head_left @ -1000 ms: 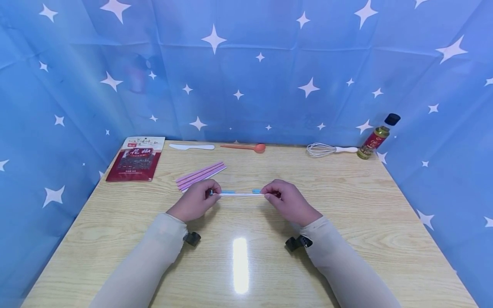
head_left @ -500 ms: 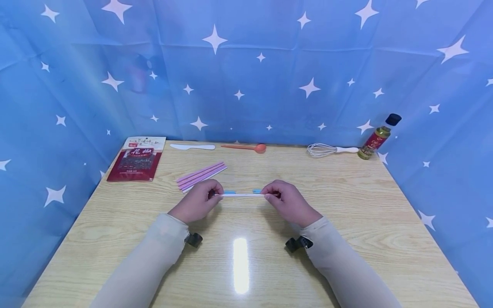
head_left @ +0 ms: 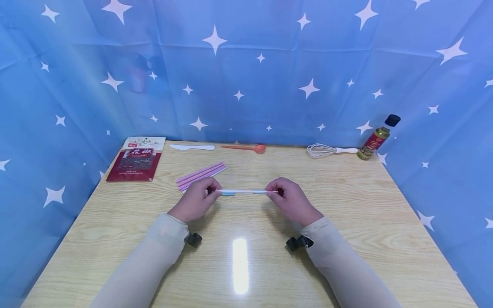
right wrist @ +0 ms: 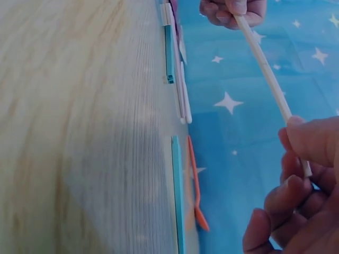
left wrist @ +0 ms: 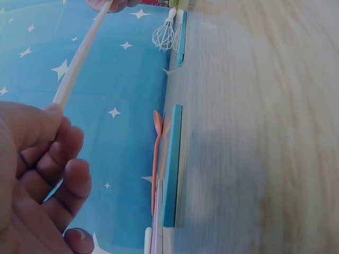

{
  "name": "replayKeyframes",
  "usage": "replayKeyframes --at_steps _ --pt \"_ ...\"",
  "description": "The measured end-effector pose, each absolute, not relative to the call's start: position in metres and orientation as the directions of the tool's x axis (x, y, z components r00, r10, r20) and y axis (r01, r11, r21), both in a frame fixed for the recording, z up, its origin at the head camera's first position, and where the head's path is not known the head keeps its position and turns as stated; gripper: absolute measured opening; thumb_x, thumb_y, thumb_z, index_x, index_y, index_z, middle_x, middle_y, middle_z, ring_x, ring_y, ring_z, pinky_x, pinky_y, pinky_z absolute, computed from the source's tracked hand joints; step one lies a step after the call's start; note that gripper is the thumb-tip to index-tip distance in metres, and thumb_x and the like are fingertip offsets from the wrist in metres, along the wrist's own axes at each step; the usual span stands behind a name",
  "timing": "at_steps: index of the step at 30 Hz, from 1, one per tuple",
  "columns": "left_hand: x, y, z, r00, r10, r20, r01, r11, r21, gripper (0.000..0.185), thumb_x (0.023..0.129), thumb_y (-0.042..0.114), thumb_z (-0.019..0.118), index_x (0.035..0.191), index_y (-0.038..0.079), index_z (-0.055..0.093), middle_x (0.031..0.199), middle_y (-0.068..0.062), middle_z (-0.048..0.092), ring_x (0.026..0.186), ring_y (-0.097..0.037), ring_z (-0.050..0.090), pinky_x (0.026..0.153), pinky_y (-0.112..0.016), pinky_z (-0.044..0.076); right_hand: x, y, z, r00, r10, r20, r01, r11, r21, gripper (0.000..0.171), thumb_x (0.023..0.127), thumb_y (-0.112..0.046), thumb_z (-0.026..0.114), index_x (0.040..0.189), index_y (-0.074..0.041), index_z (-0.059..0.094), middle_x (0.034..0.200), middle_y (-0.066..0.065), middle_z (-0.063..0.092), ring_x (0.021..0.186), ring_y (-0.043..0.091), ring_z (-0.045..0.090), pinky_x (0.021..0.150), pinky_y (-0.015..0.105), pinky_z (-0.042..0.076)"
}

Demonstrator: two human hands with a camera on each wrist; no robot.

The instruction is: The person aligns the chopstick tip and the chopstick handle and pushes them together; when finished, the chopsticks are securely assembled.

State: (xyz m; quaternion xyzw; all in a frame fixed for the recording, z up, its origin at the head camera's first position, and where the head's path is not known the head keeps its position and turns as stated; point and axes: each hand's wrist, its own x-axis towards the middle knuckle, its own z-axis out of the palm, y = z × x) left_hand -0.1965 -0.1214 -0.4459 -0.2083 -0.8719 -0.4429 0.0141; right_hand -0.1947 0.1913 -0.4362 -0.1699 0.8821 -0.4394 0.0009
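Note:
A slim white chopstick [head_left: 246, 191] is held level above the table, side to side between the two hands. My left hand [head_left: 195, 200] pinches its left end between thumb and fingers. The right hand [head_left: 291, 202] pinches it near the right end, and a short tip shows past the thumb in the right wrist view. Under the chopstick lie two teal strips in line: the left strip [left wrist: 173, 164] by the left hand, the right strip [right wrist: 178, 196] by the right. In the head view the hands partly cover both strips.
Several pink and white sticks [head_left: 200, 174] lie behind the left hand. Along the back edge are a red spice packet [head_left: 135, 159], a white knife [head_left: 191, 147], an orange spoon [head_left: 259, 148], a whisk [head_left: 322, 149] and an oil bottle [head_left: 373, 141]. A starred blue curtain [head_left: 246, 64] hangs behind.
The white chopstick has shifted slightly away from the body, from in front of the teal strips to overlapping their far side in the head view. Its right tip now shows past the right fingers.

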Motion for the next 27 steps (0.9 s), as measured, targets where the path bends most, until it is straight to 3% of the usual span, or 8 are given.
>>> replayKeyframes --at_steps 11,16,22,27 --pt "-0.196 -0.125 -0.443 -0.906 0.362 0.22 0.382 0.471 0.795 0.006 0.102 0.009 0.069 0.097 0.012 0.069 0.089 0.001 0.064 0.073 -0.024 0.048 0.068 -0.028 0.042 -0.194 0.187 -0.44 -0.923 -0.311 0.228 -0.36 0.486 -0.796 0.008 0.1 -0.002 0.07 0.096 -0.009 0.072 0.085 0.003 0.06 0.071 0.016 0.049 0.062 0.025 0.042" --pt "-0.197 -0.126 -0.442 -0.915 0.34 0.217 0.366 0.475 0.8 0.008 0.102 0.01 0.069 0.096 0.014 0.068 0.089 0.001 0.065 0.067 -0.021 0.045 0.063 -0.028 0.041 -0.193 0.186 -0.441 -0.915 -0.314 0.251 -0.382 0.484 -0.787 0.007 0.1 -0.004 0.07 0.096 -0.009 0.073 0.084 0.002 0.06 0.071 0.016 0.049 0.062 0.026 0.042" --pt "-0.201 -0.129 -0.445 -0.923 0.322 0.213 0.352 0.476 0.806 0.005 0.103 0.011 0.067 0.099 0.012 0.068 0.091 -0.001 0.064 0.073 -0.018 0.048 0.066 -0.028 0.043 -0.193 0.187 -0.44 -0.951 -0.254 0.175 -0.284 0.495 -0.822 0.005 0.103 -0.011 0.069 0.105 -0.008 0.073 0.087 0.004 0.061 0.07 0.019 0.049 0.06 0.026 0.042" --pt "-0.209 -0.143 -0.45 -0.971 0.193 0.142 0.225 0.533 0.816 0.005 0.106 0.013 0.062 0.104 0.01 0.067 0.093 -0.006 0.061 0.076 -0.022 0.05 0.069 -0.033 0.044 -0.196 0.188 -0.441 -0.975 -0.165 0.151 -0.213 0.469 -0.857 0.015 0.103 -0.015 0.068 0.113 -0.004 0.074 0.091 0.007 0.06 0.077 0.025 0.053 0.065 0.027 0.045"
